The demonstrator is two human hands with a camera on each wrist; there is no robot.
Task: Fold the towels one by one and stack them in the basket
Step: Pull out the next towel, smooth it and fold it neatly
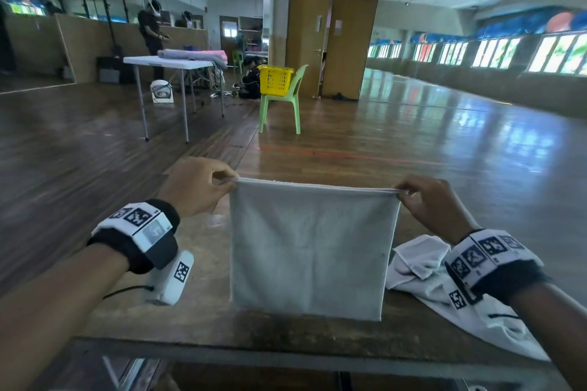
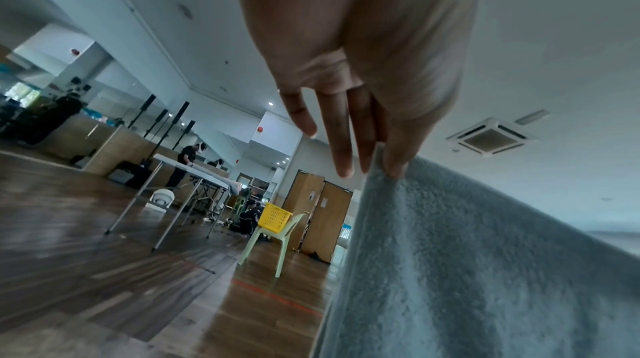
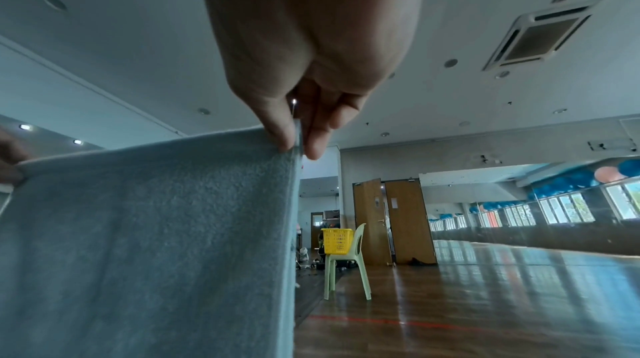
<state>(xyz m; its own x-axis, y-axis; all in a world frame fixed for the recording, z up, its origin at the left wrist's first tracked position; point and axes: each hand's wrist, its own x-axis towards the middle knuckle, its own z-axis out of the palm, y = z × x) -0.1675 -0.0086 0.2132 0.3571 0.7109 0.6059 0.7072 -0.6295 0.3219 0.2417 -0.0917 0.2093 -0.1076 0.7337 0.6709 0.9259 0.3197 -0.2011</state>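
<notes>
The left hand (image 1: 193,186) pinches the top left corner of a grey towel (image 1: 313,247) between thumb and fingers; in the left wrist view the thumb lies on the near face of the cloth and the fingers (image 2: 341,142) run down behind its edge. The right hand (image 1: 428,200) pinches the top right corner the same way, thumb on the near side and fingertips on the far side. Between the two hands the top edge is drawn taut and shows doubled layers, and the towel hangs as a flat, roughly square panel above the bench (image 1: 286,336); whether its lower edge touches the bench cannot be told.

On the bench to the right, under the right wrist, lies a crumpled white towel (image 1: 425,270). Far off across the wooden floor (image 1: 413,143), a yellow basket (image 1: 274,79) sits on a green chair (image 1: 286,105), well apart from the hands. To its left stands a white table (image 1: 168,62) with folded cloths on it, and a person (image 1: 151,32) stands behind that table.
</notes>
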